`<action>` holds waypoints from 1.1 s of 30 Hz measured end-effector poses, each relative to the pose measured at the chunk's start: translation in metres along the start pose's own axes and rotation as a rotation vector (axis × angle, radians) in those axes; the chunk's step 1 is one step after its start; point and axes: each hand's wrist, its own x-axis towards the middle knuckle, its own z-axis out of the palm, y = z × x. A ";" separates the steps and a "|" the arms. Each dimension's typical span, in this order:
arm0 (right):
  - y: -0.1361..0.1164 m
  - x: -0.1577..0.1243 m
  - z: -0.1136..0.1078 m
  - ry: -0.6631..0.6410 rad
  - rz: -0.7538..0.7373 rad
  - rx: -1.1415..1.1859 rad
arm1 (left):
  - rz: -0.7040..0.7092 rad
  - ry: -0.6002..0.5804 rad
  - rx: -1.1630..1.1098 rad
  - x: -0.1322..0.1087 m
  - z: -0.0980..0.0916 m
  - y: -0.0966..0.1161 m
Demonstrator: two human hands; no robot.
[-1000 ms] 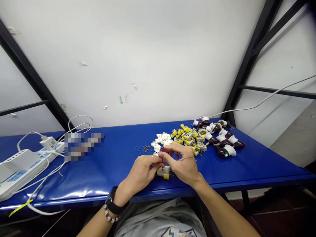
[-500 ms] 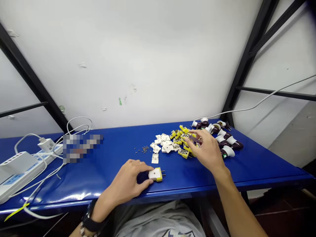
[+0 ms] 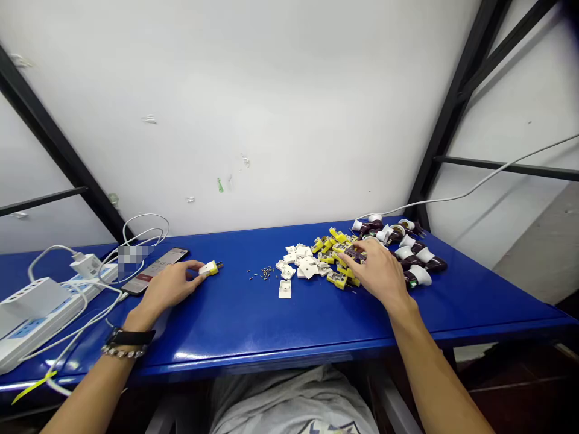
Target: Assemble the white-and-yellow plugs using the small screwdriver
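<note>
Between the thumb and fingers of my left hand (image 3: 174, 284) is a white-and-yellow plug (image 3: 208, 269), its two prongs pointing right. My right hand (image 3: 380, 268) reaches over the pile of yellow plug halves (image 3: 337, 279), its fingers curled round a dark purple piece (image 3: 354, 253). Left of that pile lie white plug covers (image 3: 309, 267), with one separate cover (image 3: 284, 289) nearer the front. Several small screws (image 3: 266, 273) are scattered beside the covers.
Purple-and-white lamp sockets (image 3: 409, 259) are heaped at the right. A phone (image 3: 156, 271) lies behind my left hand. White power strips (image 3: 40, 313) with tangled cables fill the left end of the blue table (image 3: 253, 325). A wall stands behind.
My left hand has moved left and away from the front edge, carrying the plug. The phone now shows beside it. My right hand stays over the yellow pile with barely any shift.
</note>
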 end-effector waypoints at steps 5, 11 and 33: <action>-0.009 -0.011 -0.013 0.131 -0.057 0.310 | 0.128 0.115 0.106 -0.020 0.015 0.054; -0.046 -0.045 -0.017 -0.374 -0.318 0.467 | 0.477 -0.068 -0.050 -0.054 0.041 0.140; -0.045 -0.066 0.014 -0.537 -0.320 0.421 | 0.216 -0.265 -0.796 -0.053 0.025 0.152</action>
